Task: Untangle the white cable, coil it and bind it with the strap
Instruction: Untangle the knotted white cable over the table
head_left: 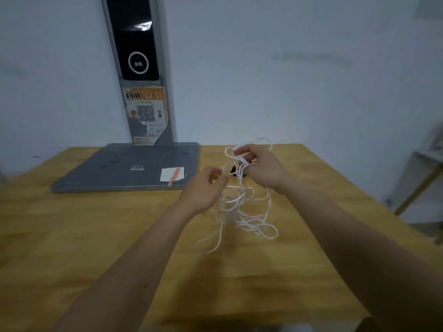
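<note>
A: Why are both hands raised?
B: To let the cable dangle over the table. Right hand grips loops; left hand pinches 1 strand, teasing it free.

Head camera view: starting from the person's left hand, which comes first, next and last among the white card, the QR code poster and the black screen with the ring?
From the left hand:
1. White card, just to its left on the grey base.
2. QR code poster, higher on the post.
3. Black screen, at the post's top.
</note>
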